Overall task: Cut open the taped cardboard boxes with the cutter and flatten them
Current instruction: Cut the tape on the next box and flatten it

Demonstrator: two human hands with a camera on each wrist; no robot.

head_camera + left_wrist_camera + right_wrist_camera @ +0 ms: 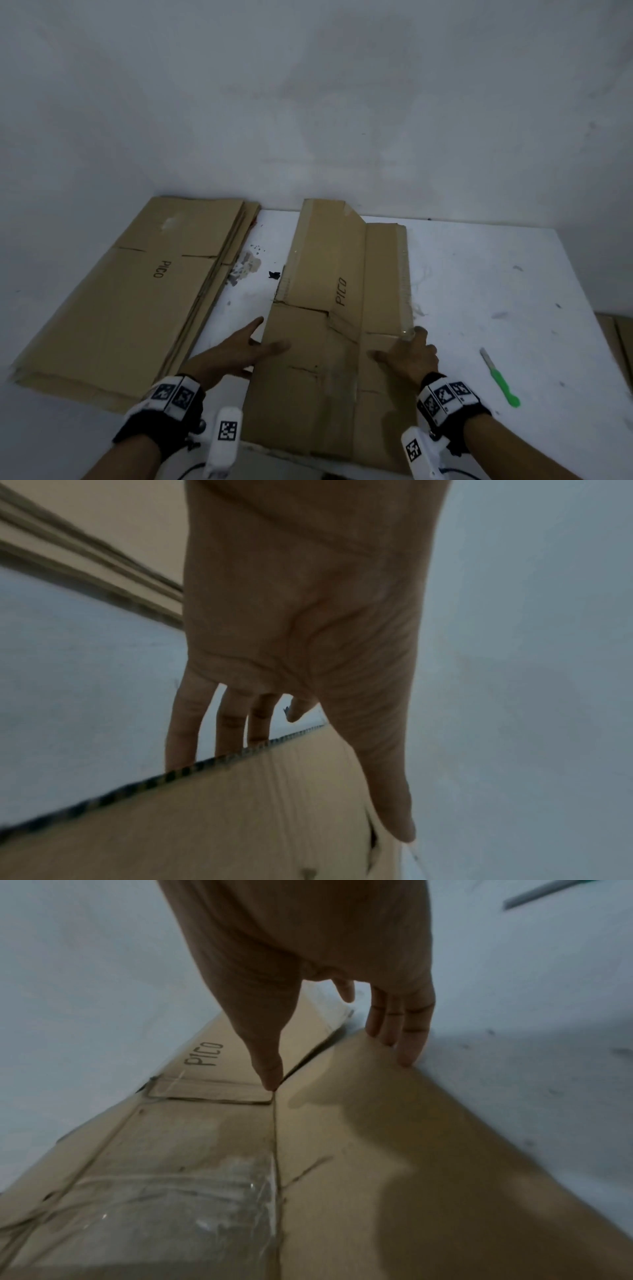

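While the flat cardboard box [329, 325] pointed away lengthwise, the left hand [236, 353] and right hand [411, 356] gripped its side edges.

You stand in a bare packing or storage room: a scuffed white table [479, 291] pushed against a plain, stained grey wall [308, 102]. Left of the table's middle lies a stack of flattened cardboard boxes [137, 291]; more cardboard [616, 335] lies just past the table's right edge.
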